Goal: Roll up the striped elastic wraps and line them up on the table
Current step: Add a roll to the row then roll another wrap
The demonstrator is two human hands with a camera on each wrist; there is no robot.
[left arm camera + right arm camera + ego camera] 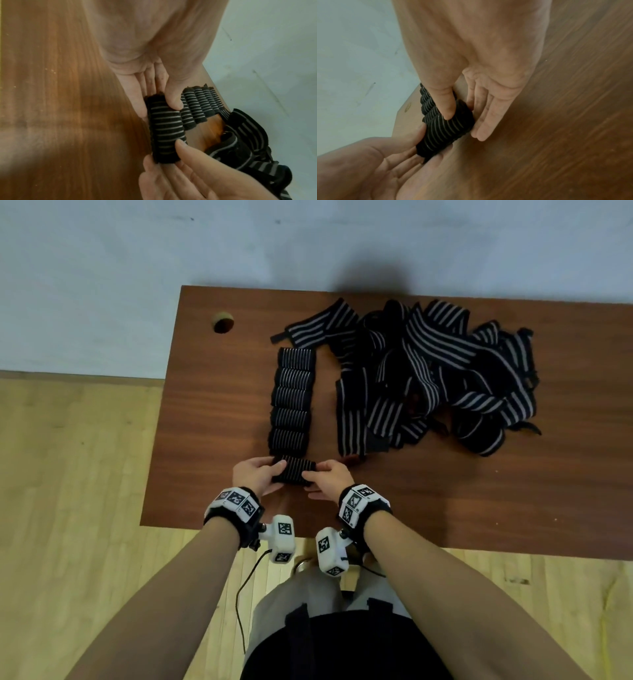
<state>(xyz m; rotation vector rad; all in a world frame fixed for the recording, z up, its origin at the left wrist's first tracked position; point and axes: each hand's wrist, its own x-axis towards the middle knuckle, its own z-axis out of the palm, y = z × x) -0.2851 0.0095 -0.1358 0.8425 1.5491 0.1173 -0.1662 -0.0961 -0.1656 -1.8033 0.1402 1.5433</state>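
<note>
1. Fingers (137,97) of the left hand (255,475) lie fairly straight under and against the left end of the rolled wrap (294,470), with the thumb pressed on top of it; the roll is pinched between thumb and fingers.
2. Right hand (327,479) holds the opposite end of the same rolled wrap in like manner: thumb on top, fingers extended beneath and beside it, as the right wrist view confirms.
3. Rolled wrap, black with thin pale stripes, sits at the near end of the row, touching or just short of the nearest roll; which of the two cannot be told. It lies crosswise, parallel to the others.
4. Row of finished rolls (293,402) extends away from the held wrap toward the far edge of the table (212,412), each roll touching the next.
5. Pile of loose wraps (435,374), unrolled and tangled, lies to the right of the row and apart from it, reaching back beyond the row's far end.
6. Round cable hole (223,322) sits in the tabletop, left of the row's far end.
7. Grey floor (102,285) lies beyond the table.
</note>
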